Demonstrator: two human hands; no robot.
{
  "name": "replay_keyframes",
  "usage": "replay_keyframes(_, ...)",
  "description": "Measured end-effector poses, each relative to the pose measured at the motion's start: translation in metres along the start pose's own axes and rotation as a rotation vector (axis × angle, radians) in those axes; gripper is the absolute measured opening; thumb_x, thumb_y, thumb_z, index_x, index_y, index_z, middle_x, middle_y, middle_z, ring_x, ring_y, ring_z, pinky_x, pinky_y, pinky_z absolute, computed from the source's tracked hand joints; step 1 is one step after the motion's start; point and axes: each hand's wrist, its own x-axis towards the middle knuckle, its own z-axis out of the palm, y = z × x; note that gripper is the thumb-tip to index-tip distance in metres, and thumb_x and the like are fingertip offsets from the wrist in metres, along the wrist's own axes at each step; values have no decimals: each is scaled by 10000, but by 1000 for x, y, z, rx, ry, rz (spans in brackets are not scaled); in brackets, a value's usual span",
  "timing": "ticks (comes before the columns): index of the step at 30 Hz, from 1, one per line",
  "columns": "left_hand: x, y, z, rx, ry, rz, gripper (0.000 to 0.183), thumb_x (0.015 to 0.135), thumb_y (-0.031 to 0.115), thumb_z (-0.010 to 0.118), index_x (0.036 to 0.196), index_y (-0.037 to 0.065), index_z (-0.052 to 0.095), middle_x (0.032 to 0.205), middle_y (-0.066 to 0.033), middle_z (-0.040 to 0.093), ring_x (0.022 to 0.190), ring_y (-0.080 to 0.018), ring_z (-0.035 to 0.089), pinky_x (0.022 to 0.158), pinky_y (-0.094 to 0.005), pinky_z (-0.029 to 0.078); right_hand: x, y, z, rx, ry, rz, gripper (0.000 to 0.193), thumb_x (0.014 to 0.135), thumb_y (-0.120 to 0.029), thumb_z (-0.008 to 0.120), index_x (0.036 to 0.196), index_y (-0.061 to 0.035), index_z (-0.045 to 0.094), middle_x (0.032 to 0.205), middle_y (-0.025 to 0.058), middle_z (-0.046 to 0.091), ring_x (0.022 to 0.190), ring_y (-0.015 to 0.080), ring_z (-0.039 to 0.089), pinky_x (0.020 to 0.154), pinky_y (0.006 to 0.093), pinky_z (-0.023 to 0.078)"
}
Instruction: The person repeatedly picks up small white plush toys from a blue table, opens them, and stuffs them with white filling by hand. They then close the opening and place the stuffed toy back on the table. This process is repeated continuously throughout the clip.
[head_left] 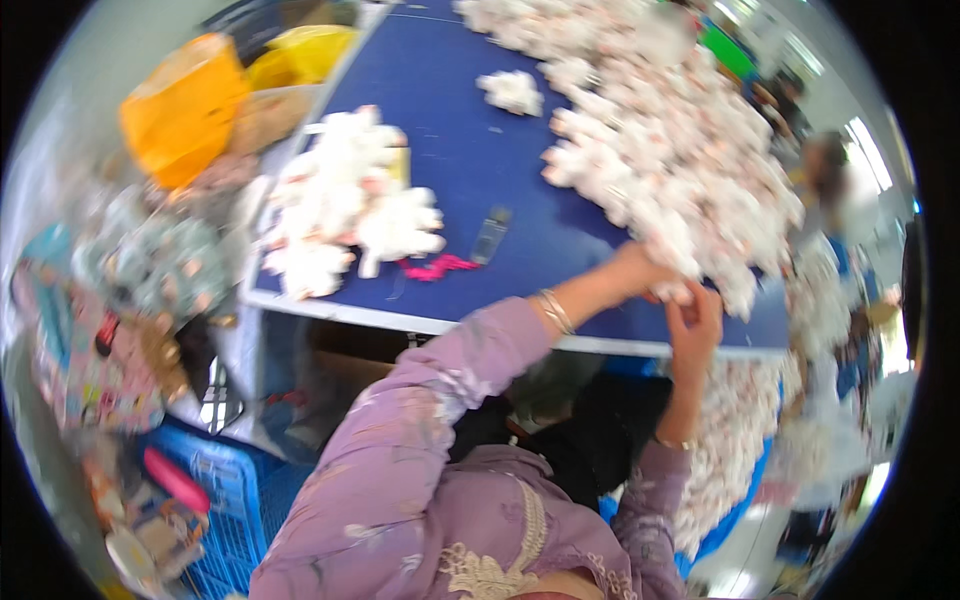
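A small white plush piece (672,291) is pinched at the near edge of the big heap (680,150) on the blue worktop (470,140), held between the left hand (640,268) and right hand (697,318), apparently for separating; a smaller sorted pile (340,200) lies well apart.

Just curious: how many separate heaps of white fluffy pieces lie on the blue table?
3: a big heap at the right, a smaller heap at the left, one lone clump between them. Blur may hide more.
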Motion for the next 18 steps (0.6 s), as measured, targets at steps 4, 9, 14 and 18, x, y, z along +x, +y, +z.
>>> replay_keyframes(4, 2, -5, -9, -89, 130, 3, 241, 878, 283, 646, 944, 53, 671, 802, -43, 666, 638, -118, 602, 486, -231, 416, 13, -16, 4, 12, 55, -50, 261, 774, -15, 732, 1025, -34, 662, 859, 85, 572, 702, 174, 611, 613, 272, 499)
replay_keyframes(9, -8, 13, -11, -325, 27, -42, 259, 891, 288, 619, 817, 40, 620, 692, -28, 597, 509, -91, 494, 430, -213, 307, 17, -25, 0, 115, 50, -40, 300, 770, 33, 716, 1056, -24, 646, 941, 75, 594, 741, 154, 597, 661, 268, 522)
replay_keyframes(14, -11, 16, -8, -335, 11, -107, 264, 897, 293, 583, 799, 49, 598, 681, -29, 580, 493, -76, 466, 419, -210, 290, 15, -22, 2, 134, 70, -73, 289, 772, 24, 717, 1048, -36, 659, 931, 67, 587, 720, 137, 576, 630, 259, 499)
replay_keyframes(18, -9, 15, -10, -373, 5, -119, 268, 897, 272, 570, 798, 27, 608, 685, -64, 602, 483, -86, 459, 409, -217, 280, 16, -27, 0, 81, 43, -96, 263, 780, 1, 719, 1033, -45, 665, 881, 48, 578, 689, 134, 568, 602, 255, 480)
